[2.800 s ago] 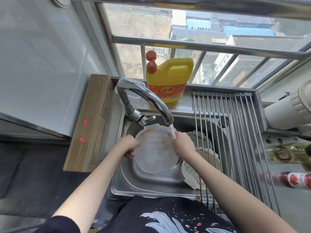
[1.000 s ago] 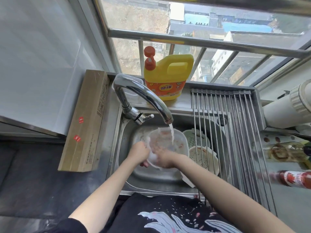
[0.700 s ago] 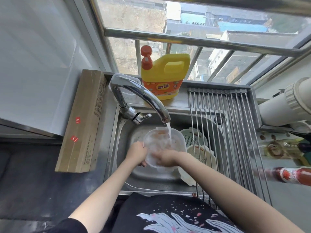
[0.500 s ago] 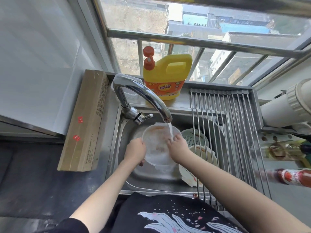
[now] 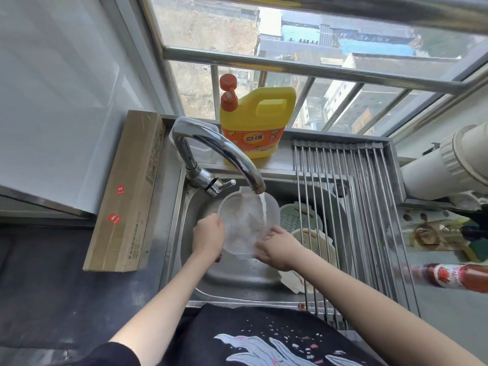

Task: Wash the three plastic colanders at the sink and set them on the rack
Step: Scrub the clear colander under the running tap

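Holding a clear colander tilted under the faucet stream over the sink, left hand curled round its left rim, right hand gripping its lower right edge. Lying in the basin beneath the bare rack: a greenish colander and a white colander, stained red.

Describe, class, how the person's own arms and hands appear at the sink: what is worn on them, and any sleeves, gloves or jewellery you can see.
Both forearms are bare. The left hand and right hand wear no gloves, and no rings, watch or bracelet show. A dark short sleeve covers the left upper arm. It belongs to a black top with a pale wave-like print and small pink flecks across the front.
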`<state>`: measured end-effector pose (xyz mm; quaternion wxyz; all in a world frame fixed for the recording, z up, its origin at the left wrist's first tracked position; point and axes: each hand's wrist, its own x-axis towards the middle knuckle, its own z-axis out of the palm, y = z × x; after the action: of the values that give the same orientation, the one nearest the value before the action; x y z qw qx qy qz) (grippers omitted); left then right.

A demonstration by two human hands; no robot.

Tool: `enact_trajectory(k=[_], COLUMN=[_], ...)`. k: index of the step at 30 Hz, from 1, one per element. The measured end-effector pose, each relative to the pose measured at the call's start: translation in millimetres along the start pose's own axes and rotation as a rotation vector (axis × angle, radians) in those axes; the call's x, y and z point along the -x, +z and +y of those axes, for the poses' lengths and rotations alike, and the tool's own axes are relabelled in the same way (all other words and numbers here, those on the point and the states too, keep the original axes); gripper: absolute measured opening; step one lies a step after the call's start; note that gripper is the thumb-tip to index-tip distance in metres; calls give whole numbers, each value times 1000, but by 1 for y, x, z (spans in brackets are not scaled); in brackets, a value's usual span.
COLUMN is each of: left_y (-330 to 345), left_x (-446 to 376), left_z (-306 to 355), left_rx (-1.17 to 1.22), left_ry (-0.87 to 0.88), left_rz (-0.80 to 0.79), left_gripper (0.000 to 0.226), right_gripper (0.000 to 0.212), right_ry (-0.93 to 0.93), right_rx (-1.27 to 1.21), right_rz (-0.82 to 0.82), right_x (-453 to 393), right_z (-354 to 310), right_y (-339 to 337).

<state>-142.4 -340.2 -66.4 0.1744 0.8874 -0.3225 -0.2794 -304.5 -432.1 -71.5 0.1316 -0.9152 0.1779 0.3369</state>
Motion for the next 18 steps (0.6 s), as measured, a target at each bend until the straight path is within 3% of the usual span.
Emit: enact_trajectory(k=[3, 5, 7, 10, 12, 14, 16, 18], left_y=[0, -1, -3, -3, -5, -5, -1, 3], left_x=[4, 4, 6, 6, 6, 6, 10, 11], left_z=[7, 5, 5, 5, 2, 0, 1, 1], left_rx=[-48, -14, 15, 1, 7, 25, 69, 172], left_ry=[45, 17, -15, -29, -68, -83, -88, -114], left_rz=[-8, -5, 7, -7, -31, -90, -186, -271], left_gripper=[23, 23, 26, 32, 36, 41, 39, 31], right_gripper=[38, 49, 66, 57, 38, 47, 63, 64], right_ry=[156, 325, 418, 288, 108, 92, 273, 310], right_rx=[-254, -303, -166, -110, -292, -475, -618, -623], right_rz=[177, 281, 186, -27, -111, -9, 135, 118], right_x=[-9, -16, -24, -30, -26, -23, -24, -28], right_z=[-7, -16, -29, -32, -22, -13, -14, -25], right_y=[-2, -9, -13, -10, -9, -1, 4, 2])
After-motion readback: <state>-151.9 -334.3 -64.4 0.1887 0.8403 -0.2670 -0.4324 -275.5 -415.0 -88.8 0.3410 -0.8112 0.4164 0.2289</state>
